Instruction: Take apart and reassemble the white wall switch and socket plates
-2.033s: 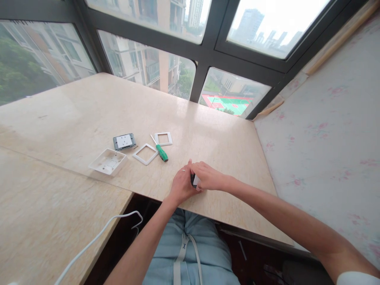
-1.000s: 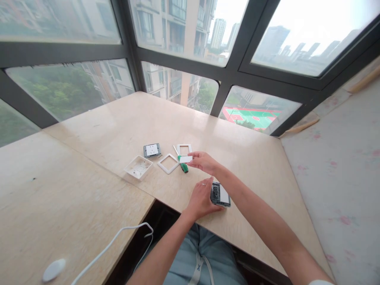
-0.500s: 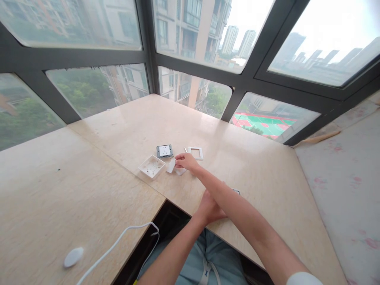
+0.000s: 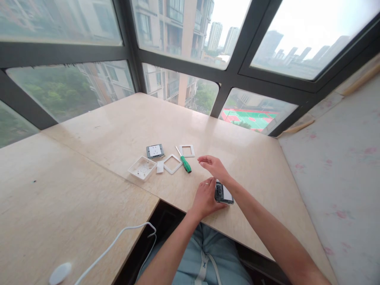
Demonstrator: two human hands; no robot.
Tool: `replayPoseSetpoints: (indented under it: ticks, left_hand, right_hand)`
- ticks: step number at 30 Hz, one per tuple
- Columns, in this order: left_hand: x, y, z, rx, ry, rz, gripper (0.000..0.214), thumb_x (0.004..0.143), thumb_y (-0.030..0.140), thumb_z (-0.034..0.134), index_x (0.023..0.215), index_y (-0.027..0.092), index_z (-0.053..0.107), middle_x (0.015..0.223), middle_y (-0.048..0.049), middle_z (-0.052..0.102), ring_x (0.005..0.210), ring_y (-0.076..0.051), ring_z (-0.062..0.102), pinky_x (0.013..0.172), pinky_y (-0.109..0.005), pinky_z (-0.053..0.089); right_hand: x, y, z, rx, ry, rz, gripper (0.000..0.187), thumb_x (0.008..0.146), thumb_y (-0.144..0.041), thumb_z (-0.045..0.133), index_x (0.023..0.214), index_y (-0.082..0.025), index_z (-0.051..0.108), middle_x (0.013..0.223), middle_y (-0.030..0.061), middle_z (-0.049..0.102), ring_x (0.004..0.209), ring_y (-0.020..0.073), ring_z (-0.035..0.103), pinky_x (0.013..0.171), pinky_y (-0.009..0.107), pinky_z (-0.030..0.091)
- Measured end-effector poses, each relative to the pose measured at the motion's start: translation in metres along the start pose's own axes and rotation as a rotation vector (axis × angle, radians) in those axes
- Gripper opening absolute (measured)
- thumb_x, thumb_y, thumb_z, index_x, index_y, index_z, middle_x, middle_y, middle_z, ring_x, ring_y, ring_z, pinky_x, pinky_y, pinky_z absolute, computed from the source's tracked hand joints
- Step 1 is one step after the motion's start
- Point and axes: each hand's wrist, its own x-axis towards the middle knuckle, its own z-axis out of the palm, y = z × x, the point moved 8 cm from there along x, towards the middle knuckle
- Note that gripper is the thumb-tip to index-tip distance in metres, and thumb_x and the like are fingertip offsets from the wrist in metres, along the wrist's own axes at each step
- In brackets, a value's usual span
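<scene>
My left hand [image 4: 205, 198] grips a wall switch [image 4: 225, 192] by its left side, near the table's front edge. One half of the switch shows dark inner parts, the other a white panel. Just above it, my right hand [image 4: 214, 166] hovers with fingers stretched out and nothing visible in it. Left of the hands lie a green-handled screwdriver [image 4: 186, 164], a square white frame [image 4: 172, 171] and a small white plate [image 4: 160, 167]. The screwdriver's shaft points toward a second white frame [image 4: 192, 150].
An open white wall box [image 4: 142, 176] sits farther left, with a socket module [image 4: 154, 151] behind it. A white cable [image 4: 118, 236] and a round white object [image 4: 60, 273] are at lower left. Windows border the tabletop [image 4: 252, 158] behind, a papered wall [image 4: 335, 190] at right.
My right hand has let go of the small white plate, which lies beside the wall box, and moved back toward the switch. The view has turned slightly right; screwdriver and switch are uncovered.
</scene>
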Motion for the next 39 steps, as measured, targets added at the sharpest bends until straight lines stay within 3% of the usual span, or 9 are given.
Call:
replayPoseSetpoints:
  ticks: [4, 7, 11, 14, 18, 22, 27, 32, 39]
  left_hand:
    - [-0.001, -0.001, 0.002, 0.035, -0.001, 0.04, 0.103, 0.063, 0.046, 0.082, 0.145, 0.016, 0.028, 0.139, -0.0202, 0.052, 0.129, -0.038, 0.05, 0.106, -0.053, 0.041]
    - [-0.002, -0.003, 0.004, 0.062, 0.01, 0.068, 0.1, 0.068, 0.045, 0.078, 0.147, 0.016, 0.025, 0.144, -0.0204, 0.049, 0.134, -0.037, 0.047, 0.109, -0.053, 0.039]
    - [-0.002, -0.007, 0.007, 0.092, 0.03, 0.076, 0.1, 0.072, 0.055, 0.074, 0.148, 0.012, 0.024, 0.144, -0.0234, 0.048, 0.134, -0.038, 0.047, 0.108, -0.054, 0.04]
    - [-0.001, -0.008, 0.006, 0.093, 0.047, 0.066, 0.101, 0.073, 0.06, 0.071, 0.148, 0.01, 0.025, 0.142, -0.0242, 0.049, 0.133, -0.038, 0.048, 0.108, -0.053, 0.04]
    - [0.001, -0.01, 0.007, 0.091, 0.029, 0.026, 0.105, 0.069, 0.055, 0.076, 0.149, 0.013, 0.023, 0.141, -0.0224, 0.05, 0.131, -0.037, 0.05, 0.107, -0.052, 0.041]
    - [0.002, -0.009, 0.006, 0.103, 0.032, 0.005, 0.109, 0.064, 0.048, 0.079, 0.15, 0.013, 0.021, 0.139, -0.0218, 0.052, 0.13, -0.037, 0.051, 0.106, -0.051, 0.043]
    - [0.002, -0.006, 0.003, 0.094, 0.041, 0.011, 0.108, 0.061, 0.042, 0.081, 0.149, 0.013, 0.025, 0.133, -0.0196, 0.056, 0.125, -0.035, 0.054, 0.105, -0.05, 0.044]
    - [0.001, 0.004, -0.002, 0.131, 0.07, 0.077, 0.09, 0.06, 0.04, 0.08, 0.137, 0.013, 0.042, 0.129, -0.0187, 0.059, 0.122, -0.035, 0.055, 0.106, -0.05, 0.042]
    - [0.001, 0.013, -0.006, 0.166, 0.093, 0.119, 0.067, 0.062, 0.039, 0.077, 0.12, 0.018, 0.051, 0.115, -0.0117, 0.064, 0.109, -0.031, 0.059, 0.102, -0.047, 0.043]
  right_hand:
    - [-0.047, 0.017, -0.063, -0.109, 0.087, 0.027, 0.02, 0.08, -0.025, 0.064, 0.098, -0.017, 0.07, 0.109, 0.0108, 0.074, 0.103, 0.0237, 0.069, 0.101, 0.047, 0.048]
    - [-0.084, 0.023, -0.079, -0.331, 0.012, -0.005, 0.028, 0.083, -0.025, 0.062, 0.109, -0.019, 0.069, 0.116, 0.0115, 0.072, 0.105, 0.0254, 0.068, 0.1, 0.05, 0.049]
    - [-0.119, 0.013, -0.061, -0.651, -0.164, -0.205, 0.05, 0.078, -0.022, 0.072, 0.127, -0.019, 0.061, 0.134, 0.0152, 0.062, 0.127, 0.0314, 0.056, 0.108, 0.054, 0.043]
    - [-0.127, 0.002, -0.043, -0.847, -0.2, -0.296, 0.056, 0.075, -0.013, 0.073, 0.129, -0.014, 0.057, 0.134, 0.0188, 0.06, 0.128, 0.0325, 0.053, 0.108, 0.052, 0.042]
    - [-0.124, -0.01, -0.027, -1.041, -0.229, -0.27, 0.057, 0.077, -0.007, 0.068, 0.131, -0.007, 0.051, 0.125, 0.0211, 0.063, 0.12, 0.0319, 0.057, 0.101, 0.046, 0.048]
    - [-0.123, -0.014, -0.019, -1.176, -0.231, -0.219, 0.055, 0.078, -0.002, 0.062, 0.131, -0.007, 0.05, 0.117, 0.0207, 0.064, 0.109, 0.0302, 0.061, 0.092, 0.042, 0.051]
    - [-0.132, -0.009, -0.015, -1.191, -0.197, -0.266, 0.065, 0.074, 0.003, 0.059, 0.136, -0.007, 0.042, 0.123, 0.0212, 0.057, 0.114, 0.0313, 0.053, 0.093, 0.044, 0.048]
    - [-0.135, -0.004, -0.02, -1.139, -0.174, -0.241, 0.058, 0.075, -0.001, 0.061, 0.13, -0.009, 0.044, 0.12, 0.0192, 0.055, 0.108, 0.0301, 0.05, 0.091, 0.044, 0.046]
    - [-0.117, -0.007, -0.025, -1.096, -0.304, -0.225, 0.053, 0.072, -0.01, 0.066, 0.123, -0.011, 0.049, 0.111, 0.0154, 0.056, 0.102, 0.0285, 0.048, 0.087, 0.042, 0.043]
